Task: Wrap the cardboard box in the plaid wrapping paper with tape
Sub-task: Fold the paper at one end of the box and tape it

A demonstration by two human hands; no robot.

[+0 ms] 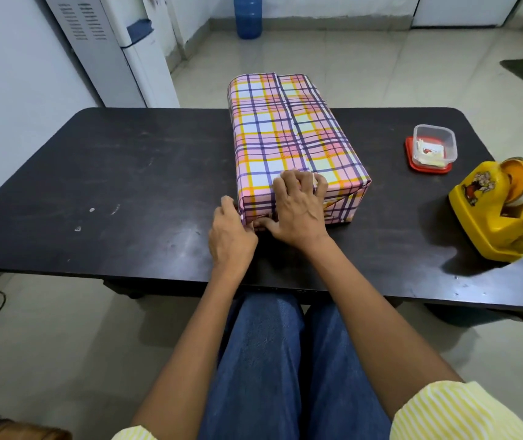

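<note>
Now your right fingers [295, 179] are hooked over the near top edge of the box [291, 128]. Their tips bear down on the paper [260, 134] and the thumb lies low on the end face, so the right hand [298, 206] is clamped on the end flap. A pale scrap by those fingertips may be tape, but it is too small to tell. Just left of them, your left hand [231, 239] cups the bottom corner with its fingers against the side wall. Its back hides whether it pinches a fold. Judge the box as stiff under the wrap and probably light for its bulk, so it may skate on the table [126, 185] if you push rather than press down. The paper looks thin and smooth, likely to crease, and likely to tear at corners. Hold it flat against the hard edges, not mid-panel, and keep one hand on the flap while the other leaves. Away from your fingers the top seam [288, 115] runs lengthwise. To their right a triangular fold [342, 208] lies on the end face. The far end reaches about to the table's far edge, and you cannot tell whether it overhangs. Well to the right of your fingers stands the yellow dispenser [495, 211], close to the table's edge. A clear tub [433, 147] on a red lid sits beyond it, off the line of your reach.
</note>
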